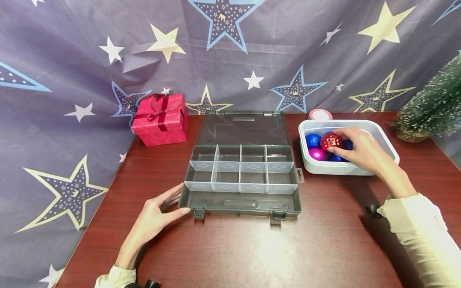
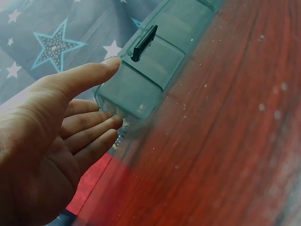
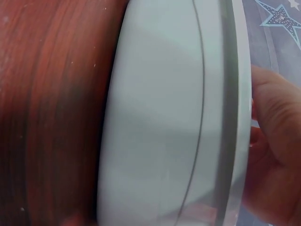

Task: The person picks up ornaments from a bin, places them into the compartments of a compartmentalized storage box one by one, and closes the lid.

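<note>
Over the white tub (image 1: pixel 338 169), my right hand (image 1: pixel 363 150) pinches a red glittery ball ornament (image 1: pixel 330 142) between thumb and fingers. Blue ball ornaments (image 1: pixel 313 141) and a magenta one (image 1: pixel 317 154) lie beneath and beside it in the tub. In the right wrist view the tub's wall (image 3: pixel 155 113) hides the ball almost wholly, and only part of the hand shows. My left hand (image 1: pixel 155 214) touches the front left corner of a dark see-through compartment box (image 1: pixel 239 202), its thumb near a latch and its fingers straight. The box's lid (image 1: pixel 243 130) stands open at the back.
A red gift box (image 1: pixel 162 120) with a bow sits at the back left. Behind the tub is a round red-and-white item (image 1: pixel 320 114). A small frosted tree (image 1: pixel 432 100) stands at the right, and a star-patterned cloth (image 1: pixel 230 68) hangs behind the wooden table (image 1: pixel 230 248).
</note>
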Demonstrator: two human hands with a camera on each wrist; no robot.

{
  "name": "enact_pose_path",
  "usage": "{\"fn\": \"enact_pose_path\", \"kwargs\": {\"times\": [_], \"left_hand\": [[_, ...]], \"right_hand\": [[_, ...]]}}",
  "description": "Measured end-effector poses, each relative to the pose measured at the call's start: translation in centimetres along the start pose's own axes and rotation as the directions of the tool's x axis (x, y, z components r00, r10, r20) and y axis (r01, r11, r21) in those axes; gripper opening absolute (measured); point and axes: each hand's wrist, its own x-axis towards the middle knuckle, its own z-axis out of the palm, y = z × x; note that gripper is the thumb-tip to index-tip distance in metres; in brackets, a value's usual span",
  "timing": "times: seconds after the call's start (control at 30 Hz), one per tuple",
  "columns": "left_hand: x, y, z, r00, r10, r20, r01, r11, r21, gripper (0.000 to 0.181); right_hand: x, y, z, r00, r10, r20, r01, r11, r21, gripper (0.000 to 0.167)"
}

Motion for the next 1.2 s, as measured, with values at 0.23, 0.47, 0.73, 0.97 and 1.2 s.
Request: {"fn": "enact_pose_path", "kwargs": {"times": [0.23,0.47,0.73,0.97,1.2], "left_hand": [[-0.1,0.0,0.0,1.000,0.006,-0.006,-0.005,1.000,0.017,0.067],[0.0,-0.2,0.1,1.000,0.027,-0.002,-0.026,1.000,0.009,0.066],[0.0,-0.1,0.0,1.000,-0.011,-0.007,0.011,1.000,0.010,0.067],[-0.1,-0.2,0.0,1.000,-0.005,-0.006,0.005,1.000,0.018,0.066],[-0.1,-0.2,-0.1,1.000,-0.006,-0.005,0.006,1.000,0.028,0.066]], "right_hand": [[0.0,-0.4,-0.2,1.000,0.029,0.000,-0.029,0.998,0.051,0.047],[-0.2,-1.5,-0.6,0.998,0.045,-0.033,-0.042,0.994,0.097,0.050],[0.2,-3.3,-1.1,0.997,0.020,-0.068,-0.011,0.991,0.132,0.051],[0.5,-4.8,-0.9,0.996,-0.017,-0.084,0.030,0.987,0.158,0.052],[1.4,-6.1,-0.3,0.998,-0.022,-0.063,0.034,0.979,0.200,0.052]]}}
